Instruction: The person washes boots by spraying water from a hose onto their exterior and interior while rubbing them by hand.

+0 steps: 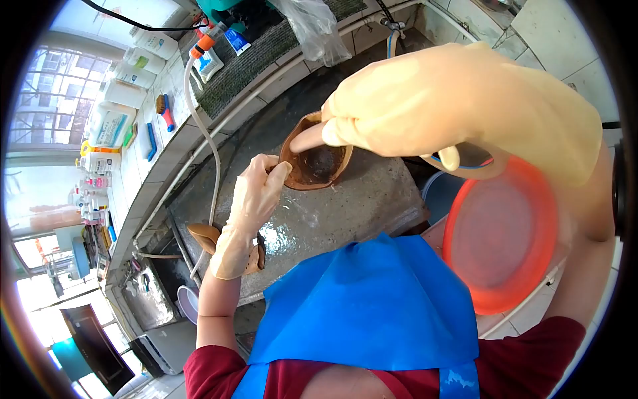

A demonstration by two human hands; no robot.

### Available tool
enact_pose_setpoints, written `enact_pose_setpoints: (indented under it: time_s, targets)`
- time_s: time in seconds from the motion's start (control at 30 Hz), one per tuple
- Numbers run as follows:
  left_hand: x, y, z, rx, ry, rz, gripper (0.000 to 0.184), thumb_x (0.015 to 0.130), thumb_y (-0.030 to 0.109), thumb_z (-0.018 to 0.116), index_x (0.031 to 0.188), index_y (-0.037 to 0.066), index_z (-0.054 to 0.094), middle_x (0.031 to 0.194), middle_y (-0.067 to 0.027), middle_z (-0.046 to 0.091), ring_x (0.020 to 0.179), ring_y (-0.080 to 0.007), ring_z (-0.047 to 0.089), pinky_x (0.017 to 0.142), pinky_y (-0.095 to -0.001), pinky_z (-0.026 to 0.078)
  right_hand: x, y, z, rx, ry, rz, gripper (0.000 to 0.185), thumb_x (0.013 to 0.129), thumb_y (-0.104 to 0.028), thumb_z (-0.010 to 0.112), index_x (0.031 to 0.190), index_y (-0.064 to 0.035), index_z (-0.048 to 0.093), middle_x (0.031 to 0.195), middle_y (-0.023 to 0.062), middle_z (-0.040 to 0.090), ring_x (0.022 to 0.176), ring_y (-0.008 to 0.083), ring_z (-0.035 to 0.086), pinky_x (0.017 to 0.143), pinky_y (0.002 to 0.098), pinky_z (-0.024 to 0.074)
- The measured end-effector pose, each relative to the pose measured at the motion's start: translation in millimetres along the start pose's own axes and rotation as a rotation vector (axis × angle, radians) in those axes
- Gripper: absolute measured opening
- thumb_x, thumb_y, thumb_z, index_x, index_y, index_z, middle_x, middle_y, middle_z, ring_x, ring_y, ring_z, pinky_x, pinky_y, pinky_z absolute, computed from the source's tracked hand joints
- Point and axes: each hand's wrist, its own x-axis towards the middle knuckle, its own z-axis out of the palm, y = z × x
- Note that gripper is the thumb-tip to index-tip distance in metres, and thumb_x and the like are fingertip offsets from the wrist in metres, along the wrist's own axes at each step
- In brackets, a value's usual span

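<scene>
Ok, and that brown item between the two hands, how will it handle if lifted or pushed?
The brown item is probably bendy, not rigid: its rim looks thin and uneven where the left hand pinches it. It may feel slick, since its inside looks dark and damp. Pushed along the slab, it could slide: that surface shines as if wet.

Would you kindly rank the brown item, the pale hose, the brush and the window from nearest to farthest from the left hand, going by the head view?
From the left hand:
1. Brown item: touching its fingertips, on its right.
2. Pale hose: just to its left.
3. Brush: upper left, on the tiled ledge.
4. Window: far left, beyond the ledge.
</scene>
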Motion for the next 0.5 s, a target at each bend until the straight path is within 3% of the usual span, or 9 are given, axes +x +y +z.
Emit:
enact_pose_setpoints:
  time_s: [0.1, 0.23, 0.5]
  targets:
    - [1.1, -4.2, 0.4, -0.022, 0.008, 0.001, 0.031, 0.096, 0.025, 0.066, 0.104, -0.005, 0.066, 0.090, -0.0223, 0.069, 0.079, -0.0307, 0.068, 0.073, -0.0389, 0.053, -4.6, 0.2, 4.1, -0.003, 0.047, 0.109, 0.044, 0.105, -0.038, 0.045, 0.133, -0.0100, 0.064, 0.114, 0.0113, 0.072, 0.102, 0.0281, 0.069, 0.087, 0.0388, 0.0559]
    - [-0.8, -2.5, -0.6, -0.037, 0.012, 0.034, 0.032, 0.096, 0.026, 0.066, 0.104, -0.005, 0.065, 0.092, -0.0226, 0.069, 0.079, -0.0309, 0.068, 0.073, -0.0389, 0.053, -7.3, 3.4, 10.0, -0.127, 0.156, 0.239, 0.042, 0.105, -0.036, 0.046, 0.129, -0.0081, 0.066, 0.115, 0.0106, 0.072, 0.105, 0.0276, 0.069, 0.089, 0.0386, 0.0559]
    - [7.0, 5.1, 3.7, 0.000, -0.025, 0.000, 0.034, 0.098, 0.028, 0.064, 0.103, -0.006, 0.064, 0.090, -0.0230, 0.068, 0.079, -0.0298, 0.066, 0.072, -0.0386, 0.052, -14.7, 3.0, 16.4, -0.155, 0.118, 0.217, 0.039, 0.105, -0.035, 0.048, 0.128, -0.0089, 0.066, 0.115, 0.0116, 0.071, 0.108, 0.0254, 0.068, 0.088, 0.0351, 0.0569]
